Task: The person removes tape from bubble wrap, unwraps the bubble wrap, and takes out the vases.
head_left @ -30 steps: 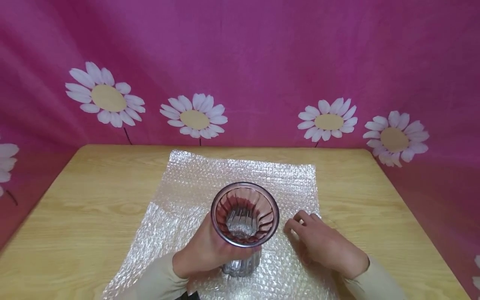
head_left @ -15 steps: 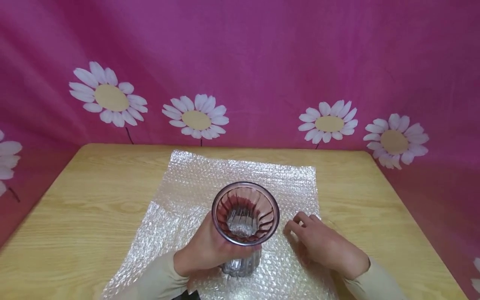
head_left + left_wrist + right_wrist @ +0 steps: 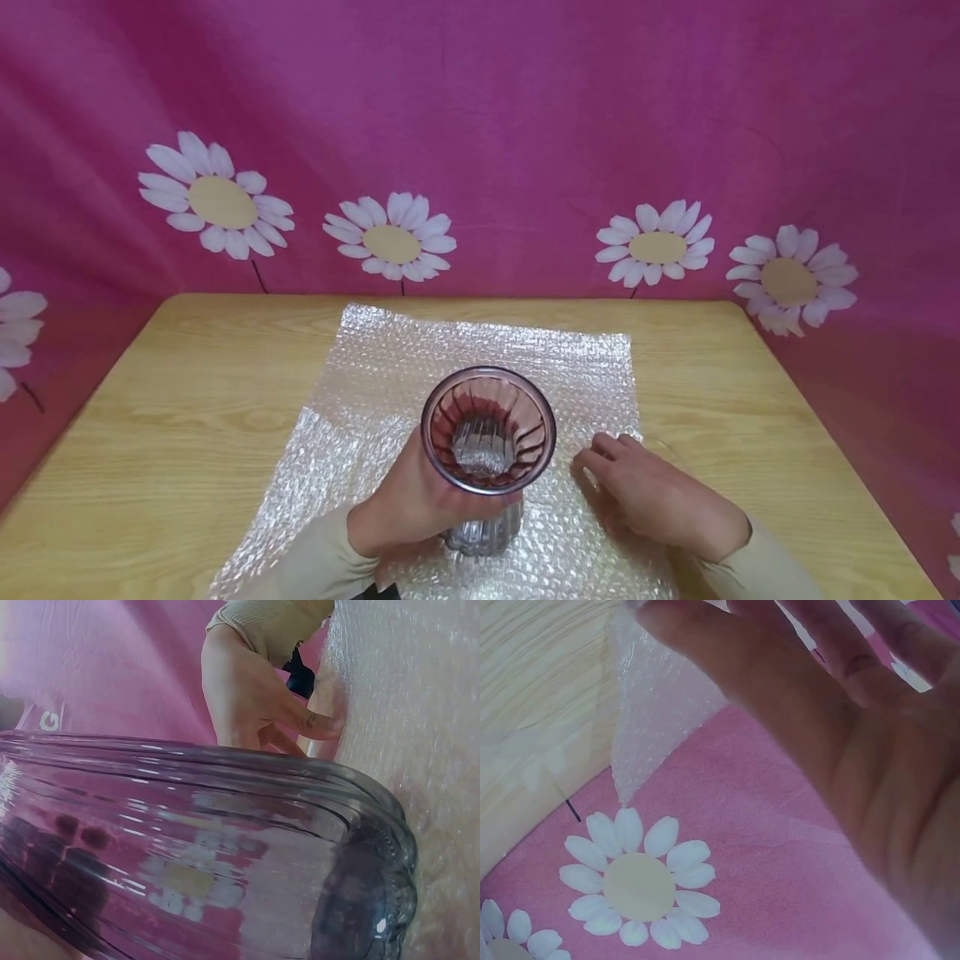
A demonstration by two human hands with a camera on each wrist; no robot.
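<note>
A ribbed glass vase (image 3: 487, 454) with a purplish flared rim and clearer lower part is upright over the bubble wrap (image 3: 360, 442). My left hand (image 3: 408, 504) grips it below the rim, thumb across the near side. Large in the left wrist view, the vase's side (image 3: 202, 832) has its base close to the wrap; I cannot tell whether they touch. To its right, my right hand (image 3: 656, 500) lies over the wrap's right part with loosely bent fingers, holding nothing visible. The right wrist view has that hand's thumb (image 3: 780, 712) near the wrap.
The wrap lies spread on a light wooden table (image 3: 187, 417), its far edge short of the table's back edge. A pink cloth (image 3: 510, 125) with white daisies hangs behind and at both sides. A dark object (image 3: 378, 592) shows at the left wrist.
My right hand has shifted very slightly right and toward me. The left hand and vase stay almost in place.
</note>
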